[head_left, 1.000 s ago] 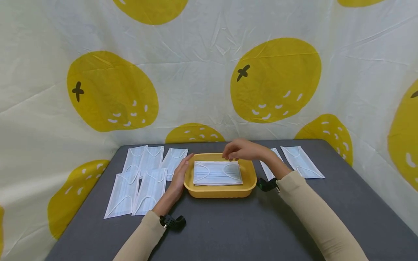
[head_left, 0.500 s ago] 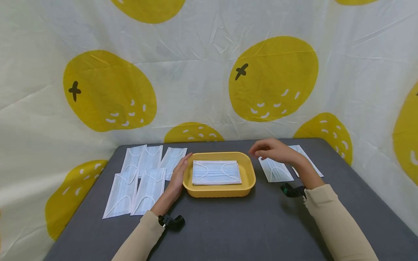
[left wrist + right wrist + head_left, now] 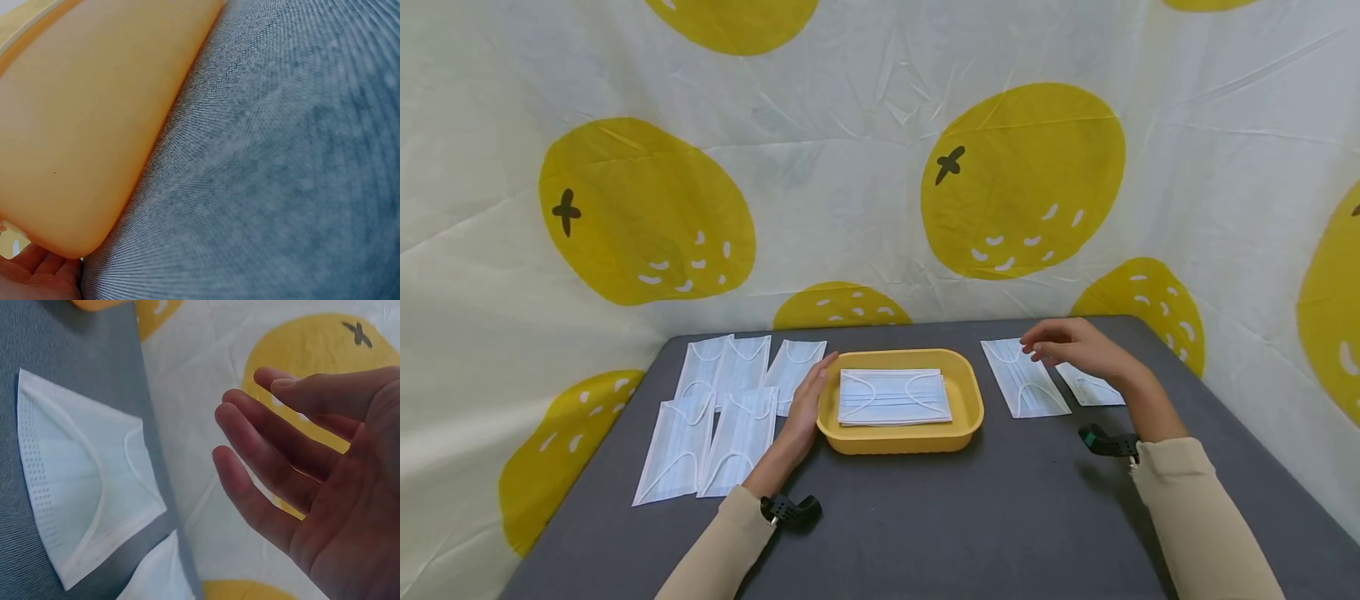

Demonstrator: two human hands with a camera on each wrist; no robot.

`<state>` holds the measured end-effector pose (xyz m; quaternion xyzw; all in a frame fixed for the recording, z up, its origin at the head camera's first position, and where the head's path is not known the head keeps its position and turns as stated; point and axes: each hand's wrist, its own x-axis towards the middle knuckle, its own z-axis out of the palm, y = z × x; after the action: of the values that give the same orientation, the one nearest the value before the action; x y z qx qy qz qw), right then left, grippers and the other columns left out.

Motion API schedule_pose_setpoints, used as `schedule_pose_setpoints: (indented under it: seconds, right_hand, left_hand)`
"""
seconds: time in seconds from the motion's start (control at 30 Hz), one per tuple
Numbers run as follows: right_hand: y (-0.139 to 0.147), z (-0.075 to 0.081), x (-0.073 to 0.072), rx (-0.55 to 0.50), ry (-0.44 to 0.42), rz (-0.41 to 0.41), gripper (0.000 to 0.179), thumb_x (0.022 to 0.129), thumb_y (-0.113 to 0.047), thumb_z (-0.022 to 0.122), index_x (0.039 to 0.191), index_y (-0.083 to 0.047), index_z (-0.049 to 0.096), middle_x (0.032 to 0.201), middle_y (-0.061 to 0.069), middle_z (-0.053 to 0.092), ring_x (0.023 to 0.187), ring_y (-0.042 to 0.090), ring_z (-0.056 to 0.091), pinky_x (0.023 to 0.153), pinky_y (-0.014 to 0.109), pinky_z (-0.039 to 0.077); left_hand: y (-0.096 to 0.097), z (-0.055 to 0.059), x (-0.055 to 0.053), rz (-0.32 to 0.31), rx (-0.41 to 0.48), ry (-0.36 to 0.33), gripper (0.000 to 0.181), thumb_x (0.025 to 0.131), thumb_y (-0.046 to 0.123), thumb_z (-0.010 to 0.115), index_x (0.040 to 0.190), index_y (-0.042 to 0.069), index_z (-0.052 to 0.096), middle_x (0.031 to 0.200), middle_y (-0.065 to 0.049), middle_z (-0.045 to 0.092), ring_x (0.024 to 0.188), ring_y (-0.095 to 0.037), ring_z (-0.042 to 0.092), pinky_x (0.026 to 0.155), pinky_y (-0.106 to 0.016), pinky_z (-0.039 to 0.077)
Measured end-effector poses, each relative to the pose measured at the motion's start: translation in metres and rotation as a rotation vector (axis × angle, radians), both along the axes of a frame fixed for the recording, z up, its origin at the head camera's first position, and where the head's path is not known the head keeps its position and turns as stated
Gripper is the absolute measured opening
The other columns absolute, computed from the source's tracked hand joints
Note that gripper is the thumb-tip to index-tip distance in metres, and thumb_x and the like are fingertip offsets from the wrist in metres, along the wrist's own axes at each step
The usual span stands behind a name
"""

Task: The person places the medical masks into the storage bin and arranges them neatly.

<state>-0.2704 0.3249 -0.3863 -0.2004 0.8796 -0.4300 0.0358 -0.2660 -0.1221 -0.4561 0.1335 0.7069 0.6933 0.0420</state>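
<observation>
A yellow tray (image 3: 895, 442) stands mid-table with a stack of pale blue face masks (image 3: 895, 396) lying in it. My left hand (image 3: 805, 404) rests along the tray's left side with fairly straight fingers; in the left wrist view its fingers (image 3: 47, 265) touch the tray's outer wall (image 3: 94, 125). Over at the right, my right hand (image 3: 1078, 346) hovers above two more masks, its fingers loosely bent and nothing between them. One of these masks (image 3: 1024, 379) shows nearly whole; the other mask (image 3: 1090, 387) is partly hidden by the hand. The right wrist view shows the palm and relaxed fingers (image 3: 262, 469).
Several face masks (image 3: 737, 442) lie on the dark grey table (image 3: 925, 525) left of the tray, some overlapping. Behind the table hangs a white curtain (image 3: 835, 183) with yellow fruit prints. Each wrist wears a small black device (image 3: 792, 510).
My right hand has moved right, from above the tray to above the masks on the right, uncovering the nearer one. The left hand stays at the tray's side.
</observation>
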Motion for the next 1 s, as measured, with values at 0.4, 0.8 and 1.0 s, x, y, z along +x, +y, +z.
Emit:
schedule_pose_setpoints:
  seconds: [0.4,0.8,1.0]
  right_hand:
    - [0.028,-0.016,-0.006,-0.026,-0.014,-0.092,0.028,0.099,-0.021,0.054,0.119,-0.003,0.061,0.116,0.016,0.064,0.095,0.019,0.066,0.083,0.04,0.057]
    - [0.056,-0.036,-0.007,-0.019,-0.009,-0.211,0.037,0.099,-0.021,0.054,0.129,0.001,0.054,0.125,0.029,0.057,0.099,0.02,0.066,0.081,0.037,0.057]
    - [0.071,-0.042,-0.008,-0.005,0.017,-0.272,0.037,0.1,-0.019,0.052,0.129,0.004,0.052,0.125,0.03,0.055,0.094,0.008,0.062,0.079,0.028,0.056]
  left_hand:
    - [0.004,0.004,-0.001,-0.006,-0.012,0.006,0.047,0.107,0.024,0.022,0.152,0.011,0.028,0.159,-0.007,0.026,0.147,-0.025,0.022,0.121,-0.047,0.015]
    - [0.001,-0.023,-0.014,0.038,-0.022,0.03,0.045,0.107,0.033,0.024,0.149,0.023,0.035,0.156,0.001,0.031,0.146,-0.021,0.026,0.121,-0.044,0.018]
    - [0.0,-0.022,-0.01,0.032,-0.019,0.045,0.045,0.107,0.033,0.025,0.15,0.021,0.034,0.156,0.0,0.031,0.146,-0.023,0.025,0.121,-0.047,0.017]
